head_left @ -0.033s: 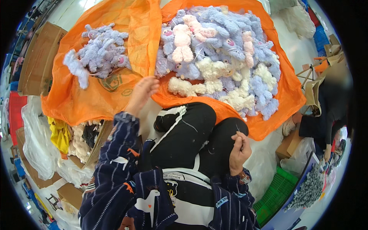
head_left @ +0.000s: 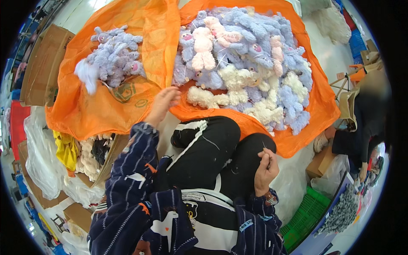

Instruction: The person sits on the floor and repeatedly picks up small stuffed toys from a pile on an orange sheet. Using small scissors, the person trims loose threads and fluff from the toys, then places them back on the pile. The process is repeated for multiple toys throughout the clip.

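Note:
My left hand is empty, fingers loosely apart, over the gap between two orange sacks. Above my thigh, my right hand is closed in a pinch on a thin needle-like thing, too fine to make out fully. On the left orange sack lies a small heap of lavender plush toys. At the left of this heap, a motion-blurred lavender plush toy is apart from my hand. The right orange sack bears a larger pile of lavender, pink and cream plush toys.
A cardboard box stands beyond the left sack. Nearer are clear plastic sheeting and a yellow bag. To my right are a green crate, a small carton and another person.
The blurred lavender toy has shifted and turned against the left heap. My left hand has moved slightly right and toward me. My right hand keeps its pinch.

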The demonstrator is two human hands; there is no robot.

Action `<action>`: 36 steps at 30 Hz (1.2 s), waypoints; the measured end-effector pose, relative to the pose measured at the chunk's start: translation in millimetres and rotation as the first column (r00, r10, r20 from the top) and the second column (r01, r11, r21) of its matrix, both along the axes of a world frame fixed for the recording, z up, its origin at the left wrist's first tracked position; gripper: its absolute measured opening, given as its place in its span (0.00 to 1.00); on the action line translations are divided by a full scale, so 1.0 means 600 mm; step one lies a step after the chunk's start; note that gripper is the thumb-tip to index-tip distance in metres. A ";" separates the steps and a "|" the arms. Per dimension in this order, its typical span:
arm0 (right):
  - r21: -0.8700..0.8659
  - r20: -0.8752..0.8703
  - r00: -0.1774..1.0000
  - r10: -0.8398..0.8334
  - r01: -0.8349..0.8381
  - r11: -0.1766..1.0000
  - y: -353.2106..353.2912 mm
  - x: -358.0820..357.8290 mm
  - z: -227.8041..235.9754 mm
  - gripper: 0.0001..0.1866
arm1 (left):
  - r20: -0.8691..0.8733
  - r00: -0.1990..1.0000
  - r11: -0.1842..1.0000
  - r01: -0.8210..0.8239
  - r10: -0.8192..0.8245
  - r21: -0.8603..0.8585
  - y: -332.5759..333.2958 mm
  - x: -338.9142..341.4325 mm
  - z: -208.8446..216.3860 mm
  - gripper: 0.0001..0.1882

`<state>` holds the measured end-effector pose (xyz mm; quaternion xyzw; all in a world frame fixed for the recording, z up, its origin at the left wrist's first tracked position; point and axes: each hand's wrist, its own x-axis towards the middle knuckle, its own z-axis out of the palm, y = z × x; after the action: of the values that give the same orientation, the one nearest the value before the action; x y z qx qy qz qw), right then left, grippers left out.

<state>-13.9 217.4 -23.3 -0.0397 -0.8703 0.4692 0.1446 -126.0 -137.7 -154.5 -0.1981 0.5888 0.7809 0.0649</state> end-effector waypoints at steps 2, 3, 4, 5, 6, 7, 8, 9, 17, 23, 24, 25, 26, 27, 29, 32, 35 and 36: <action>0.096 -0.041 0.998 0.040 -0.036 0.995 0.002 -0.004 -0.010 0.06 | 0.051 0.977 0.938 0.215 -0.209 -0.271 0.011 -0.031 -0.093 0.18; 0.151 -0.031 0.993 0.112 -0.106 0.983 0.000 -0.007 -0.004 0.06 | 0.080 0.966 0.864 0.256 -0.247 -0.433 0.009 -0.044 -0.137 0.18; 0.184 -0.065 0.988 0.143 -0.129 0.974 -0.003 -0.013 -0.005 0.06 | 0.112 0.952 0.761 0.296 -0.285 -0.577 0.009 -0.059 -0.178 0.18; 0.190 -0.037 0.990 0.134 -0.125 0.974 -0.005 -0.014 -0.004 0.05 | 0.152 0.936 0.633 0.328 -0.316 -0.701 0.007 -0.075 -0.219 0.18; 0.194 -0.007 0.991 0.131 -0.127 0.973 -0.004 -0.015 -0.002 0.04 | 0.091 0.959 0.606 0.240 -0.267 -0.758 -0.004 -0.087 -0.263 0.19; 0.180 -0.008 0.992 0.129 -0.125 0.976 -0.006 -0.016 -0.003 0.04 | 0.024 0.973 0.567 0.153 -0.229 -0.809 -0.019 -0.107 -0.304 0.20; 0.174 -0.011 0.991 0.133 -0.129 0.976 -0.007 -0.020 -0.008 0.04 | -0.051 0.980 0.529 0.059 -0.190 -0.846 -0.018 -0.131 -0.291 0.20; 0.169 0.008 0.989 0.145 -0.145 0.975 -0.005 -0.020 -0.011 0.04 | 0.310 0.930 0.620 0.362 -0.196 -0.696 -0.030 -0.158 -0.275 0.20; 0.100 0.006 0.994 0.105 -0.105 0.989 -0.016 -0.049 -0.016 0.16 | 0.486 0.858 0.982 -0.103 0.168 -0.158 -0.026 -0.236 -0.283 0.28; 0.102 0.015 0.987 0.158 -0.159 0.982 -0.018 -0.062 -0.016 0.13 | 0.339 0.900 0.937 -0.330 0.274 0.119 0.030 -0.265 -0.291 0.07; 0.102 0.031 0.987 0.159 -0.161 0.982 -0.020 -0.059 -0.018 0.13 | 0.331 0.899 0.913 -0.361 0.286 0.189 0.041 -0.263 -0.269 0.07; 0.095 0.038 0.986 0.160 -0.163 0.982 -0.021 -0.061 -0.019 0.12 | 0.316 0.900 0.886 -0.386 0.301 0.255 0.046 -0.266 -0.252 0.07; 0.086 0.046 0.983 0.180 -0.183 0.979 -0.022 -0.061 -0.019 0.11 | 0.302 0.899 0.854 -0.410 0.318 0.321 0.049 -0.265 -0.235 0.07; 0.077 0.055 0.978 0.201 -0.205 0.976 -0.022 -0.060 -0.018 0.10 | 0.308 0.887 0.789 -0.450 0.343 0.417 0.048 -0.250 -0.216 0.08; 0.064 0.069 0.974 0.214 -0.218 0.974 -0.025 -0.057 -0.013 0.07 | 0.254 0.934 0.773 -0.351 0.251 0.529 0.043 -0.215 -0.133 0.09; 0.040 0.018 0.975 0.222 -0.222 0.974 -0.034 -0.056 -0.013 0.04 | 0.115 0.991 0.674 -0.133 0.072 0.727 0.033 -0.140 -0.012 0.11; 0.027 -0.017 0.972 0.234 -0.233 0.972 -0.036 -0.058 -0.020 0.07 | 0.004 0.995 0.493 0.044 -0.096 0.869 0.061 -0.051 0.095 0.14; 0.058 -0.042 0.968 0.248 -0.245 0.968 -0.041 -0.066 -0.007 0.09 | -0.026 0.989 0.423 0.087 -0.148 0.902 0.073 -0.022 0.138 0.15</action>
<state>-53.6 193.0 -27.6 0.0841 -0.8767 0.4612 0.1076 -139.2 -93.8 -71.7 -0.1136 0.0927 0.9618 0.2313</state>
